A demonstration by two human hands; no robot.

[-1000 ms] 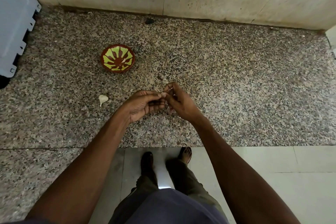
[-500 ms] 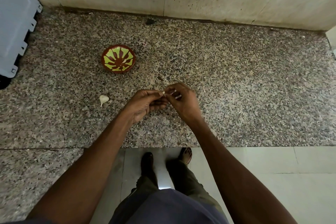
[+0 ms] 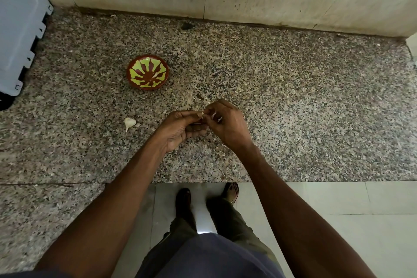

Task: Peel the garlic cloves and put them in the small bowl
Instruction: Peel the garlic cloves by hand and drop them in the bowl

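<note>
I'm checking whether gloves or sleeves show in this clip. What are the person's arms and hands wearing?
Nothing: the left hand and right hand are bare, with no gloves, and both forearms are uncovered with no sleeves in view. No watch or bracelet shows on either wrist.

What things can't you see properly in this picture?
Head view:
- Garlic clove being peeled: mostly covered by the left hand and right hand; how much is peeled is unclear.
- Small brown bowl with green pattern: one pale bit inside, too small to identify.
- Grey plastic panel: cut off by the left edge.
</note>
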